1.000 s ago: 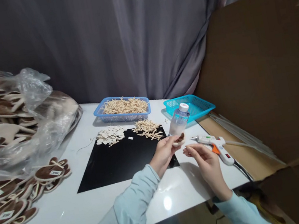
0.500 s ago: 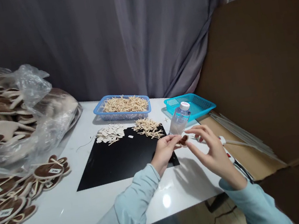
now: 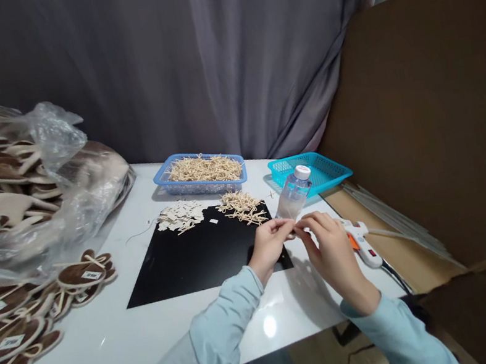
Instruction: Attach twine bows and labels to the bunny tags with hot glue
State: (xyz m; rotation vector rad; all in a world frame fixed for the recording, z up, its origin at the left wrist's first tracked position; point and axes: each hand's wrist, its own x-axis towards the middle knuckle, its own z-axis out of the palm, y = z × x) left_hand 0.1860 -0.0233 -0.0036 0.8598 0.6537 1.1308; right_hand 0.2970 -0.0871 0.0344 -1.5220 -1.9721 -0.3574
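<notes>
My left hand [image 3: 271, 244] is closed in a pinch just right of the black mat [image 3: 191, 260], in front of the clear bottle [image 3: 293, 195]. My right hand [image 3: 330, 248] meets it, its thumb and fingers pressed together at the left fingertips. The small brown piece between them is almost wholly hidden by the fingers. At the mat's back edge lie a pile of white labels [image 3: 180, 215] and a pile of beige loops [image 3: 241, 206]. Brown plush pieces [image 3: 81, 274] with labels and loops are stacked at the left.
A blue basket [image 3: 178, 187] full of beige loops stands at the back, a turquoise basket [image 3: 331, 179] behind the bottle. A plastic bag [image 3: 60, 132] of plush pieces fills the left. At the right are a power strip [image 3: 367, 251] and a cardboard wall [image 3: 439, 122].
My right hand has moved left and its spread fingers have closed onto the piece at my left fingertips. The brown piece, visible before, is now mostly covered.
</notes>
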